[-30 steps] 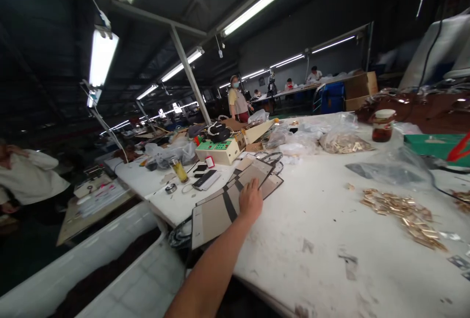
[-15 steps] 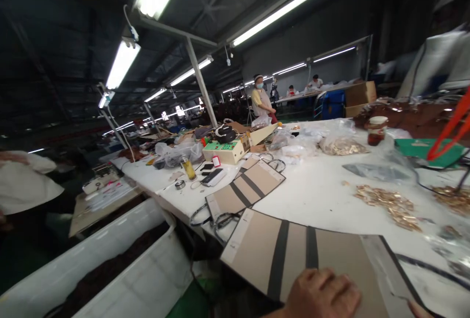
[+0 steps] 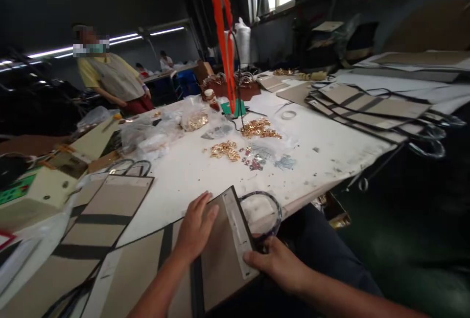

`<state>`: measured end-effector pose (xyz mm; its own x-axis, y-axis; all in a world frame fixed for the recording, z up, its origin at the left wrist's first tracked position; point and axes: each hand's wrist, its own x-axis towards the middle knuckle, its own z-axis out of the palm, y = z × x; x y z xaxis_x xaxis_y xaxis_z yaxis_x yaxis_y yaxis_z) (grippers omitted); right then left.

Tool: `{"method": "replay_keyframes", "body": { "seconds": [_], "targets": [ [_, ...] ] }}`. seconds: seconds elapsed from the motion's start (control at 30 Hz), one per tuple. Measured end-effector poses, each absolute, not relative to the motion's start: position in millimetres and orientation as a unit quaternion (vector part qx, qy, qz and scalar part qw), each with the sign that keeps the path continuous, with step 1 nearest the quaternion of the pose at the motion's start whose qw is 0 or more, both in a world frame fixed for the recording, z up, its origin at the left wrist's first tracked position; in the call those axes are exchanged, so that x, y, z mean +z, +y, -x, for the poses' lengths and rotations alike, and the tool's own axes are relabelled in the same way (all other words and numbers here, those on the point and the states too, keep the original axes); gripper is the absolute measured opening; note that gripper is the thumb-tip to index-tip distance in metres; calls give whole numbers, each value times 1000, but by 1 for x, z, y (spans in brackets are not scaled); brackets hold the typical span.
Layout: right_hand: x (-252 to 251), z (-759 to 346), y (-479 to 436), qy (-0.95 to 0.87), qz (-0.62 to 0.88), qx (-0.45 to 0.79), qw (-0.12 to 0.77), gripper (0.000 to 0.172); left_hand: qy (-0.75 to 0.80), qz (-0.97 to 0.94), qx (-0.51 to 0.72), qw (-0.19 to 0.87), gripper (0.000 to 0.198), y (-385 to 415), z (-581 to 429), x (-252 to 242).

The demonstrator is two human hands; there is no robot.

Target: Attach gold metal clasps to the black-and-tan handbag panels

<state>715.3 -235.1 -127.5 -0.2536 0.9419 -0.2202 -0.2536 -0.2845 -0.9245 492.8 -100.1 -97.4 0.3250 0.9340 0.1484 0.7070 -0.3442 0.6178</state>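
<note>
A beige bag panel [image 3: 220,259] with dark cross strips, dark edging and a pale end strip lies at the table's near edge, its end towards me. A dark looped handle [image 3: 281,210] sticks out beyond that end. My left hand [image 3: 194,230] rests on the panel's face, fingers stretched out and thumb apart. At the near right corner my right hand [image 3: 281,264] grips the edge, thumb on top and the other fingers partly hidden beneath. Another beige panel [image 3: 113,198] with dark strips and handles lies to the left.
Piles of gold-coloured metal pieces [image 3: 224,150] lie on the white table [image 3: 308,134] beside small scraps. Stacked panels [image 3: 370,102] with handles are at the right, a cream machine [image 3: 47,188] at the left. Orange straps [image 3: 225,39] hang overhead. A person [image 3: 112,78] stands across the table.
The view has swung right, bringing the right-hand stack into sight. My left hand, formerly curled on the panel, now has extended fingers. My right hand has come fully into view at the panel's corner.
</note>
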Motion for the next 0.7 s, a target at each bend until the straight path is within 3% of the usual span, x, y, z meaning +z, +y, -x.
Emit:
{"method": "replay_keyframes", "body": {
  "seconds": [0.13,0.4,0.7],
  "targets": [
    [-124,-716,-243,-422,339,677,499,52,487,-783,133,363,57,-47,-520,-80],
    [-146,-724,-252,-465,406,636,464,44,402,-696,-81,590,55,-7,-548,-43],
    [-138,-741,-249,-541,373,622,426,30,421,-676,-107,595,64,-4,-541,-28]
  ]
}}
